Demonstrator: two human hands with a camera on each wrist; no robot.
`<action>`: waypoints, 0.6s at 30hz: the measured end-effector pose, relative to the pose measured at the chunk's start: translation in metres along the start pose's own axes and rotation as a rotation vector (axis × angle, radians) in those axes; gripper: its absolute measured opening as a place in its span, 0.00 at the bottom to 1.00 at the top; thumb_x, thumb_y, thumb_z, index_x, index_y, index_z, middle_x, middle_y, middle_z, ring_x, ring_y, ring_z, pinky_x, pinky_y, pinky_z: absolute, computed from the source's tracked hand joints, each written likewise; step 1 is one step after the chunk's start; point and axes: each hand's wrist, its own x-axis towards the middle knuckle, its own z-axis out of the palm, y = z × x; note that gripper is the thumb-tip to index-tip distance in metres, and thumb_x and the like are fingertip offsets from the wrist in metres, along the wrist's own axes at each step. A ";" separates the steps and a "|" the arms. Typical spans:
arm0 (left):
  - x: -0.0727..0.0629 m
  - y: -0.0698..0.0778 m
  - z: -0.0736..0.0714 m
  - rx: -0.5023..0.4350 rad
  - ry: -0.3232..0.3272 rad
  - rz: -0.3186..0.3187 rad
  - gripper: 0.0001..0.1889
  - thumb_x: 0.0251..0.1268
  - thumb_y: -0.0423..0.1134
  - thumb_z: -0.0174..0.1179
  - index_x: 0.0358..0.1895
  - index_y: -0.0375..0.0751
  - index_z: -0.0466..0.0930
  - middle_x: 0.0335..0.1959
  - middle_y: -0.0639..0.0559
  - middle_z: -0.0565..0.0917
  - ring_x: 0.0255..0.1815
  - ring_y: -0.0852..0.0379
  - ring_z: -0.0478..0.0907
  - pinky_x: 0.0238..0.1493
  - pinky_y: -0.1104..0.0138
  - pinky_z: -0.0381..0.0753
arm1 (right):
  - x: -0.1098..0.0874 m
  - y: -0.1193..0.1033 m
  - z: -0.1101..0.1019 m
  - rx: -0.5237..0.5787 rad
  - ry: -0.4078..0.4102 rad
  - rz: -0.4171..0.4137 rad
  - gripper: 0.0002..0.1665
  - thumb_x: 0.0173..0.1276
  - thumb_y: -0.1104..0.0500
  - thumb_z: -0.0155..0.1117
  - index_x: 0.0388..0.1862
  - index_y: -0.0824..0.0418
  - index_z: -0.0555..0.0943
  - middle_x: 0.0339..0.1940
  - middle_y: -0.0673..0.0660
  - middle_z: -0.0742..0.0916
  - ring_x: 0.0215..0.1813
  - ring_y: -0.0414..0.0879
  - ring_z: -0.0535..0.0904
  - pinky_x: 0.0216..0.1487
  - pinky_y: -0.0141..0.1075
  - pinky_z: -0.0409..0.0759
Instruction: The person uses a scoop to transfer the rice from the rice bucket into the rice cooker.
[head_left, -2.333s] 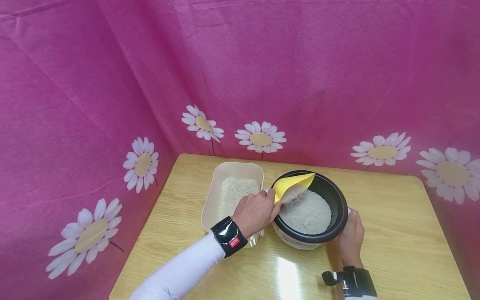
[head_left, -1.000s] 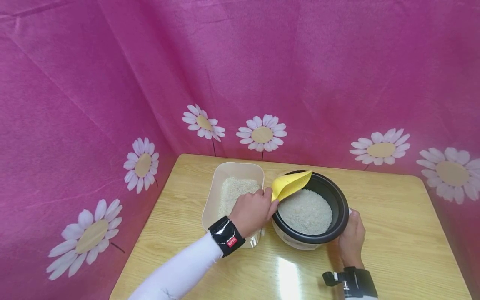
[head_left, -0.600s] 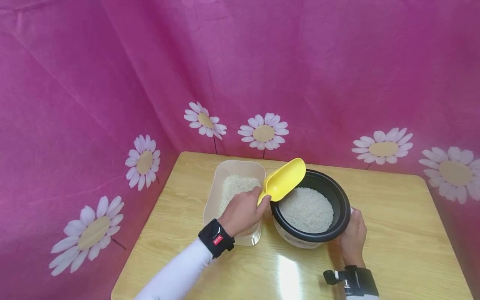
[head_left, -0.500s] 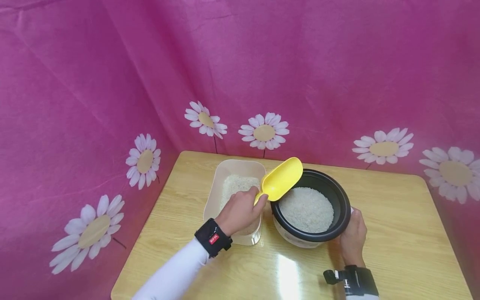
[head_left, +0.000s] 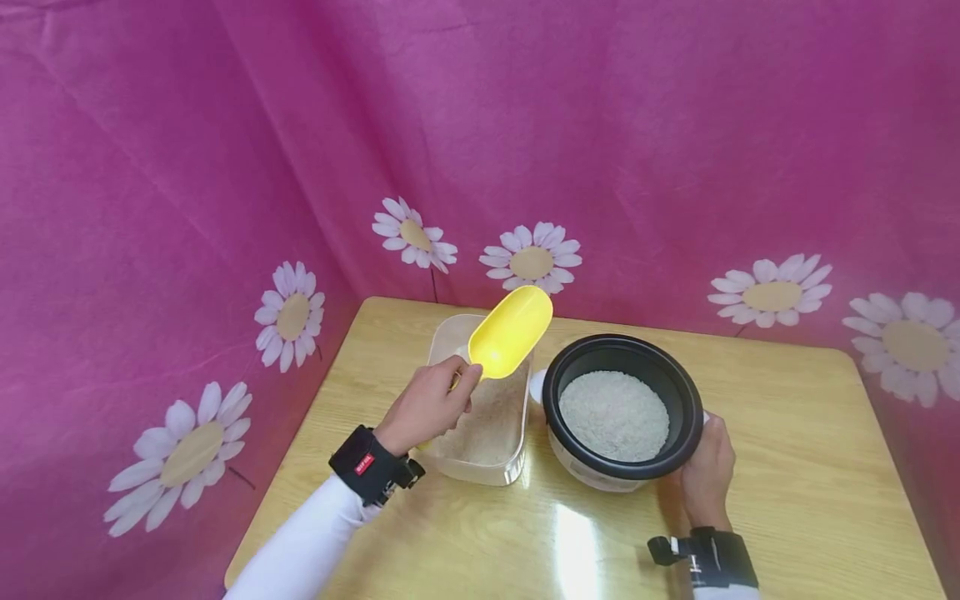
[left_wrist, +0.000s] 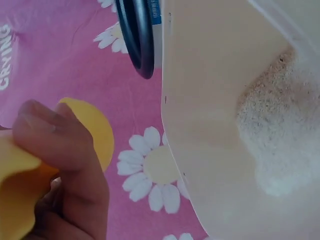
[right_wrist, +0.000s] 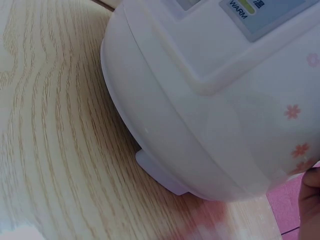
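Note:
My left hand (head_left: pixel 429 404) grips a yellow scoop (head_left: pixel 512 332) by its handle, above a clear plastic container (head_left: pixel 480 479). The scoop's bowl faces up and looks bare inside. In the left wrist view, curled fingers (left_wrist: pixel 65 145) hold the scoop, and rice (left_wrist: pixel 280 125) lies at the bottom of the container. To the right stands a white rice cooker (head_left: pixel 600 479) with a black rim, holding a heap of white rice (head_left: pixel 615 415). My right hand (head_left: pixel 707 471) grips its right side handle. In the right wrist view the cooker's WARM panel (right_wrist: pixel 250 17) shows.
Both vessels stand on a light wooden table (head_left: pixel 795 467). A pink cloth (head_left: pixel 637 150) with daisies hangs behind and to the left. The cooker's other handle (head_left: pixel 537 385) sticks out close to the container.
Rice was in the tilted scoop over the cooker earlier. The scoop has since turned up and moved left with my left hand, over the container. My right hand has stayed at the cooker.

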 end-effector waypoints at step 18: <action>-0.027 -0.041 -0.022 -0.026 -0.171 -0.250 0.19 0.84 0.50 0.46 0.36 0.41 0.74 0.19 0.51 0.74 0.14 0.55 0.69 0.19 0.67 0.69 | 0.004 0.005 -0.004 -0.013 -0.026 0.002 0.28 0.84 0.35 0.30 0.53 0.43 0.78 0.38 0.37 0.80 0.44 0.36 0.73 0.47 0.24 0.69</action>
